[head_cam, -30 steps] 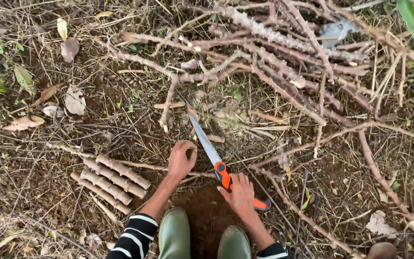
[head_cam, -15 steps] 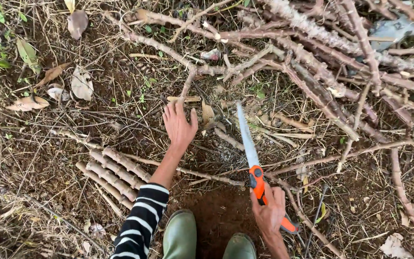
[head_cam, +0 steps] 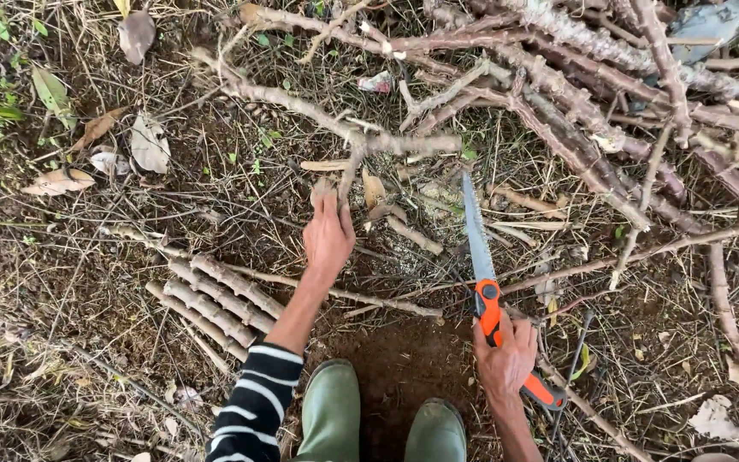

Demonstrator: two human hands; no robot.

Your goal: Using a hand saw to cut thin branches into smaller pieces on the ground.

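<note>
Head view: saw (head_cam: pixel 478 257) in right hand (head_cam: pixel 504 359)

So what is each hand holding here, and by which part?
The right hand has a grip on the folding saw by its orange handle, blade pointing away. The left hand reaches to the knobbly branch, fingers at its stem; no closed grip shows.

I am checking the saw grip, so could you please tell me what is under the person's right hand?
Under the right hand lies the orange and black handle of the folding saw, with its blade pointing away over the twigs. The middle of the handle and the ground beneath are covered by the hand.
</note>
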